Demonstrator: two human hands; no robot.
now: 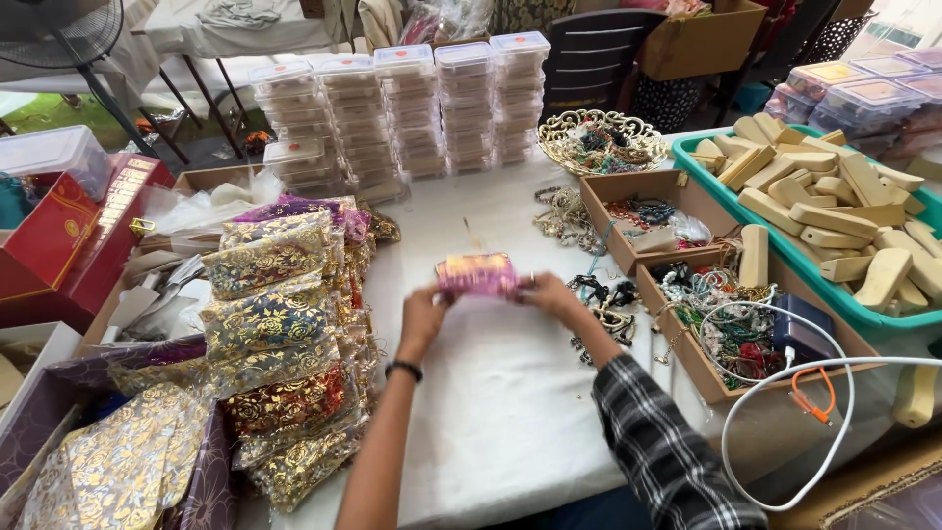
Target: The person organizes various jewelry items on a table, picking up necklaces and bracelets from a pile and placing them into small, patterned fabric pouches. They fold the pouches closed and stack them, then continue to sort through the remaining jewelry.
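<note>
Purple pouch (pixel 477 275), seemingly lying crosswise, gripped between both hands (pixel 486 304)

Two bare hands are seen near the middle of the frame, the left hand (pixel 422 319) and the right hand (pixel 551 296). A thin dark band (pixel 403 369), possibly a bracelet or hair tie, is worn at the left wrist, and that forearm is left uncovered down to the lower edge. The right forearm is covered by a plaid sleeve (pixel 662 447) in black, grey and white, seen at lower right.
</note>
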